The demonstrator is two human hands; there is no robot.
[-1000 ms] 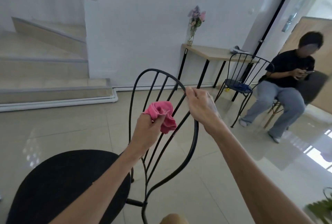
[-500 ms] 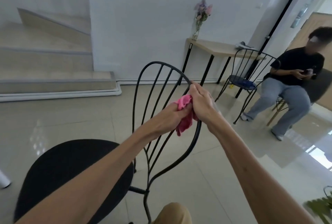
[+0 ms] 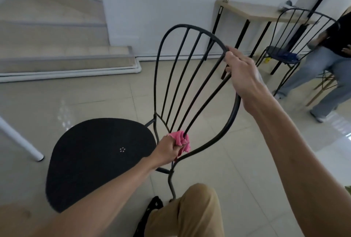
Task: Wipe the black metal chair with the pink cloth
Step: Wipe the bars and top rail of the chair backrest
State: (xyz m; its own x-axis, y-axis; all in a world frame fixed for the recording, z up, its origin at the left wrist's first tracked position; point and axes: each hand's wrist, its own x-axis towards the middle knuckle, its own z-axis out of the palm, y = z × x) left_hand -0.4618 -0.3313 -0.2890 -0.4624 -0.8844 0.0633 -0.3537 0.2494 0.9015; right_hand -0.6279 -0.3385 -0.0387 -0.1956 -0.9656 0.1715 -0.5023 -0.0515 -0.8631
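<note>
- Our black metal chair (image 3: pixel 102 160) stands on the tiled floor (image 3: pixel 85 100) right in front of us, seat to our left and the fan-shaped backrest (image 3: pixel 191 84) upright between our arms; beyond it sit a wooden side table (image 3: pixel 252 11), a second chair (image 3: pixel 296 33) like ours and a seated person (image 3: pixel 326 69)
- Half a second ago both our hands met high on the right of the back rim; now our left hand (image 3: pixel 168 150) has slid down to the base of the fan, where the rods converge just above the seat, which we judge to be one full stroke down a rod, with the other rods, rim, seat and legs probably yet to do
- Our right hand (image 3: pixel 241 71) is still clenched around the upper right of the rim, steadying the chair
- The pink cloth (image 3: pixel 181 140) is bunched in our left fist, fingers clamped round it and it wrapped about the rods
- We can read no brand, label or writing; a small ring of pale dots (image 3: pixel 122 149) on the seat is the only mark
</note>
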